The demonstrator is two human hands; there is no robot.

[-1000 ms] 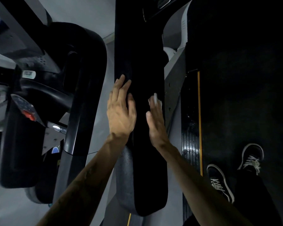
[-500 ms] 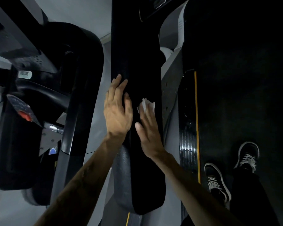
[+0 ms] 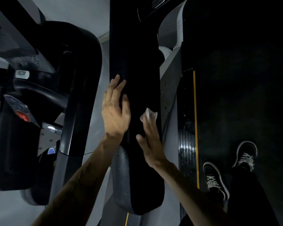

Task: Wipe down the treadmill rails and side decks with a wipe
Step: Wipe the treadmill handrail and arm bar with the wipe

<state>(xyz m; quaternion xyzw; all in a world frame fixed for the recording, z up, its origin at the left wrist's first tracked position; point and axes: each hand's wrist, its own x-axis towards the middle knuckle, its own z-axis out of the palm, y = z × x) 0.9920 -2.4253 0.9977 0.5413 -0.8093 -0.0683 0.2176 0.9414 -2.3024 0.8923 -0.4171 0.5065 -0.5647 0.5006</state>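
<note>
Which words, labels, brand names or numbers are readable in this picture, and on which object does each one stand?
No text can be read here.
Small white label on the neighbouring machine at left: dark marks, too blurred to read.
Tilted panel with a red button: pale markings, too small to read.
Blue round sticker low on that machine: no legible text.
The padded rail, wipe and shoes: no lettering visible.
</note>
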